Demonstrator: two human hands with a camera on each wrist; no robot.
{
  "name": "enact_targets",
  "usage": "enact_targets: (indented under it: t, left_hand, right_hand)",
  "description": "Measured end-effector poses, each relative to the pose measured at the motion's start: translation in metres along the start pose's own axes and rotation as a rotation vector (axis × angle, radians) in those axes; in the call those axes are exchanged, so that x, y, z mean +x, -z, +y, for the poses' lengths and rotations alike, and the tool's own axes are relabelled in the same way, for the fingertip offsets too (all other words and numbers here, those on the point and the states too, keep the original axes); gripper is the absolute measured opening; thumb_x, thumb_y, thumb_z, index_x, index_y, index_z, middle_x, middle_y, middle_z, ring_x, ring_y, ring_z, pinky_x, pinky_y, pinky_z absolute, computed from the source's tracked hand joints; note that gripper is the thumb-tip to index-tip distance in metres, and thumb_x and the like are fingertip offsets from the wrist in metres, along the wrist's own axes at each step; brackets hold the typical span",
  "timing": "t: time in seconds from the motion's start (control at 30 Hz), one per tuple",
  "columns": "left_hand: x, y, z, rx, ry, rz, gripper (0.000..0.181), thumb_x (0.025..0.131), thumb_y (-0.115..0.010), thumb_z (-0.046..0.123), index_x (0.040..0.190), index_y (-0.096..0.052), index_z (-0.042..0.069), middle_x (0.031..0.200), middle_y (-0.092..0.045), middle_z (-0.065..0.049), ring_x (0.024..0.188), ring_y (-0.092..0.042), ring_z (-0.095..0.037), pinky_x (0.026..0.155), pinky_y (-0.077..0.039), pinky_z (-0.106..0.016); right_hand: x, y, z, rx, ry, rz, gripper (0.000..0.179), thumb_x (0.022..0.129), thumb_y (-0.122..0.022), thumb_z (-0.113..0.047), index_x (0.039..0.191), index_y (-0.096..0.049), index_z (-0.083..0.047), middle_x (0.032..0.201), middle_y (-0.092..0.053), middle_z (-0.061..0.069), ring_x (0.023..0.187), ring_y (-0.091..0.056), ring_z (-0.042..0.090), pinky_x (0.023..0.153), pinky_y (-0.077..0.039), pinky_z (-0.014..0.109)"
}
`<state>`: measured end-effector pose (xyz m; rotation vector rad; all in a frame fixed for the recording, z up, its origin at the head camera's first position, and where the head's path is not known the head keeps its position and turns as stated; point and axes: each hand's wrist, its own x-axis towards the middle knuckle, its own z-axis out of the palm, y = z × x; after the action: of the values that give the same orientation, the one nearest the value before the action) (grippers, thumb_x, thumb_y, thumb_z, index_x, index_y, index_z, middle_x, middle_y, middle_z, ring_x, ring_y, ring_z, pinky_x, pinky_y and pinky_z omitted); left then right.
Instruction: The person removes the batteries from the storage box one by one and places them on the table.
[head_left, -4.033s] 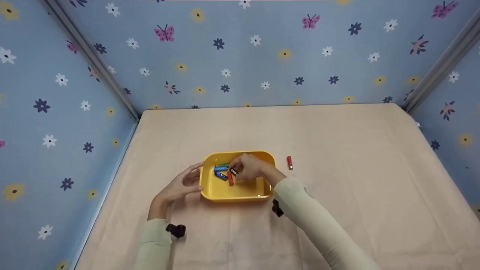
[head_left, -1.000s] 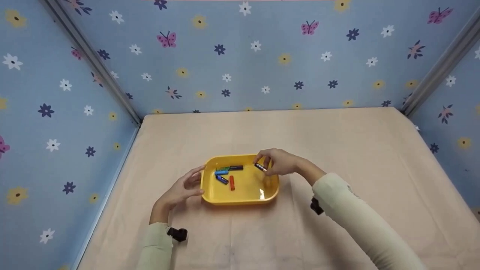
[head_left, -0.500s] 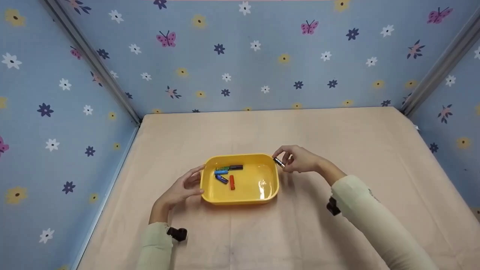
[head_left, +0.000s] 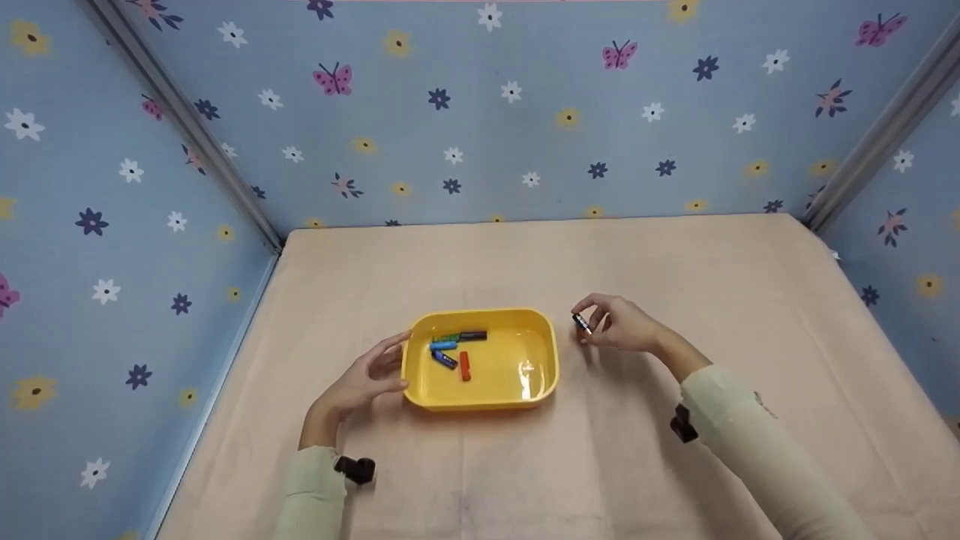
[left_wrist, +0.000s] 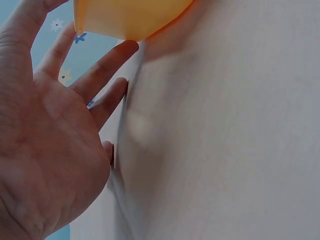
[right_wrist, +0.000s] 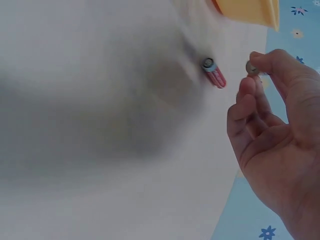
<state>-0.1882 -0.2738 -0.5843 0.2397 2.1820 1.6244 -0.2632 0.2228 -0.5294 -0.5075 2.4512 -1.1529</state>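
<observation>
A yellow plastic tray (head_left: 487, 391) stands on the table with several small batteries inside. Among them are a red battery (head_left: 465, 366), a dark blue battery (head_left: 444, 360) and a light blue battery (head_left: 443, 346). At the tray's left side, my left hand (head_left: 367, 379) rests its extended fingertips and thumb against the wall. To the right of the tray, thumb and fingers of my right hand (head_left: 622, 324) pinch a black battery (head_left: 581, 323), held tilted above the table. Beneath it lies a second red battery (right_wrist: 214, 75), mostly hidden by this hand in the head view.
A pale cloth (head_left: 480, 480) covers the table, with soft creases running across it. Blue flowered panels (head_left: 510, 135) close off the back and both sides. Grey metal posts (head_left: 180, 120) stand at the corners.
My right hand has lifted the black battery out of the tray and carried it right, over the red one on the table. My left hand has stayed at the tray's left side.
</observation>
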Motion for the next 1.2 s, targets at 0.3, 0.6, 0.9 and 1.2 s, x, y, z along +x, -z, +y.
enact_targets:
  t: [0.3,0.6,0.9,1.2]
  left_hand:
    - [0.0,-0.001,-0.001,0.0,0.019,0.014,0.091,0.101,-0.086,0.016,0.177,-0.037,0.023,0.181,-0.042,-0.021,0.171,-0.037,-0.046,0.141,-0.018,-0.072]
    - [0.001,0.001,-0.004,0.021,-0.039,-0.017,0.089,0.103,-0.082,0.014,0.178,-0.034,0.016,0.181,-0.041,-0.025,0.17,-0.038,-0.049,0.141,-0.025,-0.07]
    - [0.0,0.0,-0.003,0.013,-0.026,-0.012,0.09,0.102,-0.084,0.015,0.178,-0.035,0.017,0.181,-0.041,-0.025,0.17,-0.038,-0.049,0.141,-0.023,-0.071]
    - [-0.001,-0.001,-0.003,0.01,-0.02,0.003,0.091,0.101,-0.085,0.015,0.178,-0.036,0.019,0.18,-0.042,-0.023,0.169,-0.039,-0.048,0.14,-0.026,-0.071]
  right_hand:
    - [-0.002,-0.014,0.017,0.111,-0.035,0.114,0.055,0.094,-0.077,0.006,0.147,-0.062,0.003,0.112,-0.075,0.025,0.088,-0.063,0.017,0.078,-0.053,0.017]
    - [-0.006,-0.019,0.034,0.165,-0.053,0.136,0.055,0.092,-0.076,0.008,0.146,-0.061,0.006,0.106,-0.075,0.02,0.082,-0.064,0.013,0.068,-0.057,0.019]
    - [-0.004,-0.023,0.042,0.135,-0.066,0.152,0.054,0.093,-0.08,0.005,0.144,-0.061,0.01,0.105,-0.076,0.023,0.088,-0.062,0.012,0.069,-0.052,0.017]
    - [0.001,-0.025,0.039,0.128,-0.115,0.14,0.055,0.096,-0.082,0.002,0.145,-0.061,0.009,0.102,-0.074,0.016,0.082,-0.06,0.011,0.063,-0.053,0.017]
